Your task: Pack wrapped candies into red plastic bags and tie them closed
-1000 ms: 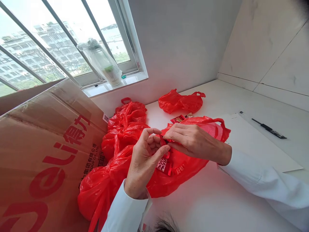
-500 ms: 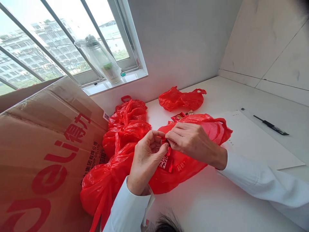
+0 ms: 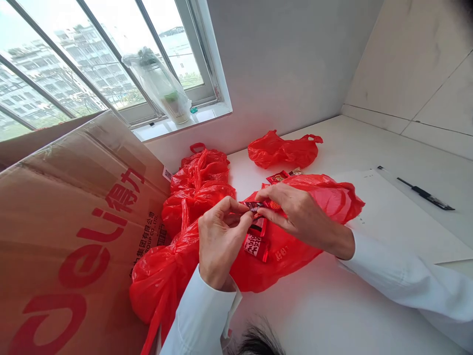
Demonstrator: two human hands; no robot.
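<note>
A large cardboard box (image 3: 66,236) printed with red lettering fills the near left, leaning over the white table (image 3: 332,310). Against its right side lie knotted red plastic bags (image 3: 201,182), and one more red bag (image 3: 283,150) sits apart at the far side, near the wall under the window. A sheet of white paper (image 3: 399,222) lies to the right with a black pen (image 3: 424,195) beyond it. In the middle an open red plastic bag (image 3: 295,246) spreads on the table, and both hands work just above it. The left hand (image 3: 218,241) and the right hand (image 3: 299,214) each pinch, between thumb and forefinger, one end of a small red wrapped sweet (image 3: 254,206), held between them over the bag's mouth. More red packets (image 3: 255,245) show just below it, and two loose ones (image 3: 284,175) lie beyond the bag. The step in hand looks like handling this single sweet over the bag; a next move would call for one hand to let go while the other keeps its pinch.
</note>
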